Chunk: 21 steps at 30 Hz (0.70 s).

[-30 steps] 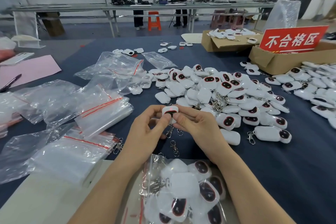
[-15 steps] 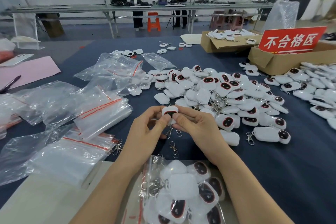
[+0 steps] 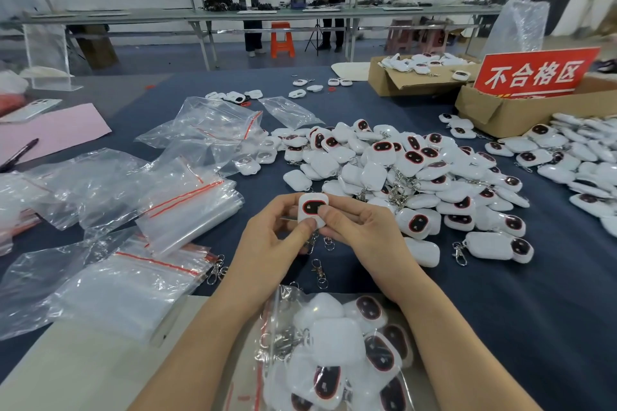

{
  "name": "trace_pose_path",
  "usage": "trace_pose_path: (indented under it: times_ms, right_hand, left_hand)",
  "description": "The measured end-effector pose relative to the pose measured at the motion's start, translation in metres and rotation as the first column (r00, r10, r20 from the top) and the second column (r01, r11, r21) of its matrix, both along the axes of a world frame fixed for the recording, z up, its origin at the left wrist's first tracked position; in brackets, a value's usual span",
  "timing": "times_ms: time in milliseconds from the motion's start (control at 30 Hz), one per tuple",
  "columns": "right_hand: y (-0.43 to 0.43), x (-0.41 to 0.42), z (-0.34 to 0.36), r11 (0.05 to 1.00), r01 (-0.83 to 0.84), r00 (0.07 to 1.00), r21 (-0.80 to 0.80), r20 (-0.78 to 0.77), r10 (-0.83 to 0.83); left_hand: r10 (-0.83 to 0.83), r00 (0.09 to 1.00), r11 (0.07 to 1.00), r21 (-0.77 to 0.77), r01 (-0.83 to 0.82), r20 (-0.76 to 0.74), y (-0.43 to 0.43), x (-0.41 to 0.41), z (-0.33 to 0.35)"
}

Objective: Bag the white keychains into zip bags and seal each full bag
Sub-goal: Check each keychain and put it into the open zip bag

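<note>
Both my hands hold one white keychain (image 3: 312,207) over the blue table, its dark red-rimmed face turned up toward me. My left hand (image 3: 277,237) grips its left side, and my right hand (image 3: 360,233) pinches its right side with the thumb on the face. Its metal clasp hangs below between my hands. A zip bag (image 3: 337,354) holding several keychains lies close to me between my forearms. A large pile of white keychains (image 3: 400,173) covers the table beyond my hands.
Empty zip bags (image 3: 173,207) with red seal lines lie stacked and crumpled at the left. Cardboard boxes (image 3: 521,107) and a red sign (image 3: 534,73) stand at the back right, with more keychains (image 3: 581,157) beside them. A pink sheet (image 3: 50,130) and pen lie far left. Two people stand at a distant bench.
The keychain has tilted in my hands so more of its dark face shows. My hands stay in the same place.
</note>
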State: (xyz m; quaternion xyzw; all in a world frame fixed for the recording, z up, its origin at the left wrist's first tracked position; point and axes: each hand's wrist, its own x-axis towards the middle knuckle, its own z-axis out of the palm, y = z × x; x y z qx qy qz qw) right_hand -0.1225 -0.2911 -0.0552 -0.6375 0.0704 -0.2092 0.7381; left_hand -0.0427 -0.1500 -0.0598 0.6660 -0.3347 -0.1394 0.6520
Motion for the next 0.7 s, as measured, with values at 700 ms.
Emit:
trace_pose_path:
  times_ms: [700]
  right_hand:
    - [-0.0041,0.0023,-0.0051,0.999,-0.032,0.999,0.001,-0.021,0.032]
  left_hand:
    - [0.163,0.973,0.985,0.035,-0.171,0.166,-0.0010,-0.0044,0.0017]
